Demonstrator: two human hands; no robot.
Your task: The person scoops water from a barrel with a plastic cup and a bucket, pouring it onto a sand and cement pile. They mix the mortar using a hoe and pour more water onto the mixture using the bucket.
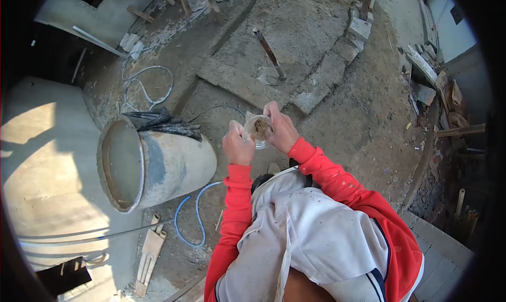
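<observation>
In front of my body, both hands hold a small clear container (258,129), which looks like a plastic cup or bag, with brown, sandy material inside. My left hand (238,145) is closed on its left side, thumb up. Around the right side, my right hand (282,128) is closed on it too, with the fingers partly hidden behind. Just left of my left hand stands a big drum (179,160) of murky liquid, with crumpled black plastic (163,123) draped over its edge.
A rusty pipe (269,54) sticks up from a concrete-edged dirt mound ahead. A hose (203,218) loops over the ground beside the drum, near a wooden piece (150,262). Another hose coil (149,86) lies farther off. Rubble and boards (421,67) line the right side.
</observation>
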